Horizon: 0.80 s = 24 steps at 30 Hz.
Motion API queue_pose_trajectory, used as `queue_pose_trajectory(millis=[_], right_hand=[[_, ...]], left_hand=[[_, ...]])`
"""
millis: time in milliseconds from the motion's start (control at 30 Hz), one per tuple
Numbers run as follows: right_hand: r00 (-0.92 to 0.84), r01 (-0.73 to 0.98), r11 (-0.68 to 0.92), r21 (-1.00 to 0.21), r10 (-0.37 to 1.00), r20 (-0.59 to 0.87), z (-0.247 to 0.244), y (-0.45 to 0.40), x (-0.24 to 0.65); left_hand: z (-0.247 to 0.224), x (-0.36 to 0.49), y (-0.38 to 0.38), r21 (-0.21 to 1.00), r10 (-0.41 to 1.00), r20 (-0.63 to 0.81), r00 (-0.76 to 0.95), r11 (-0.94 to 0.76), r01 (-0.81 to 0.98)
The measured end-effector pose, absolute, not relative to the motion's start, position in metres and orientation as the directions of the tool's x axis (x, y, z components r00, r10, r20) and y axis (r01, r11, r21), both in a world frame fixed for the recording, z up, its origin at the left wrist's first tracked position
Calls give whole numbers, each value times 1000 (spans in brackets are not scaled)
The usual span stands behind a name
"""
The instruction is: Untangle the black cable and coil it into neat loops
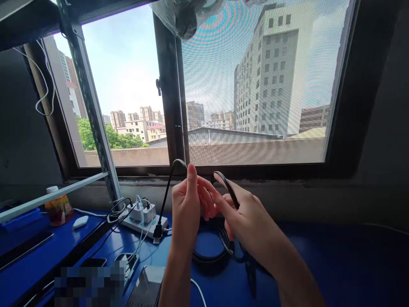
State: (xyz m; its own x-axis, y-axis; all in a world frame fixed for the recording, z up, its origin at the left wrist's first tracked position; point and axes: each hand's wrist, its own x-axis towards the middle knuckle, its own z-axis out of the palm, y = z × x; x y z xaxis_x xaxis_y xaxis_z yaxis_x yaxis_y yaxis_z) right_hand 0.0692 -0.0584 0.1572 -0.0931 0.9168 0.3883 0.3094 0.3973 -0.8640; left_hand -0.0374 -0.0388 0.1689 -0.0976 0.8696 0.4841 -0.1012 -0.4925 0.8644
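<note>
The black cable (pixel 230 189) is up in front of me, over the blue desk (pixel 319 264), caught between my two hands. My left hand (pixel 187 204) has its thumb upright and fingers curled, pinching the cable where it arches over behind the thumb; my right hand (pixel 252 217) grips it where a loop bends round by the index finger, though the exact contact is hidden. I judge it light and hard to break, bendy but springy enough that its loops want to open, with a smooth jacket that could slide a little. The best hold is on the doubled strands, thumb against fingers, without kinking the cord near the plug (pixel 157 230), which dangles beside the white power strip (pixel 161 224). More black loops (pixel 211 258) hang low beneath my hands. As for containers, a white-capped bottle (pixel 60 209) at the left has reddish-amber contents behind its orange label. The blue tray (pixel 25 224) beside it is too dark for me to tell what it contains. A clear plastic bag (pixel 188 17) hangs overhead with something dark inside that I cannot make out.
</note>
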Motion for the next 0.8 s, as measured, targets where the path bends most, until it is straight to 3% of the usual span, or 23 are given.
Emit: queue_pose_trajectory(millis=[133, 300, 433, 667, 800], right_hand=[[-53, 331, 569, -752, 807, 588, 157, -70, 67], [-94, 393, 583, -711, 795, 600, 164, -86, 65], [-180, 510, 544, -666, 825, 536, 167, -85, 67], [-180, 599, 488, -635, 855, 487, 165, -70, 79], [-119, 715, 427, -553, 854, 506, 163, -65, 82]], left_hand=[[171, -43, -40, 853, 861, 464, -206, -497, -158], [171, -46, -33, 891, 902, 385, -196, -418, -176], [168, -44, -29, 913, 916, 394, -72, -399, -83], [164, -43, -30, 921, 904, 364, 222, -386, 59], [164, -49, -30, 922, 881, 308, 360, -370, 117]])
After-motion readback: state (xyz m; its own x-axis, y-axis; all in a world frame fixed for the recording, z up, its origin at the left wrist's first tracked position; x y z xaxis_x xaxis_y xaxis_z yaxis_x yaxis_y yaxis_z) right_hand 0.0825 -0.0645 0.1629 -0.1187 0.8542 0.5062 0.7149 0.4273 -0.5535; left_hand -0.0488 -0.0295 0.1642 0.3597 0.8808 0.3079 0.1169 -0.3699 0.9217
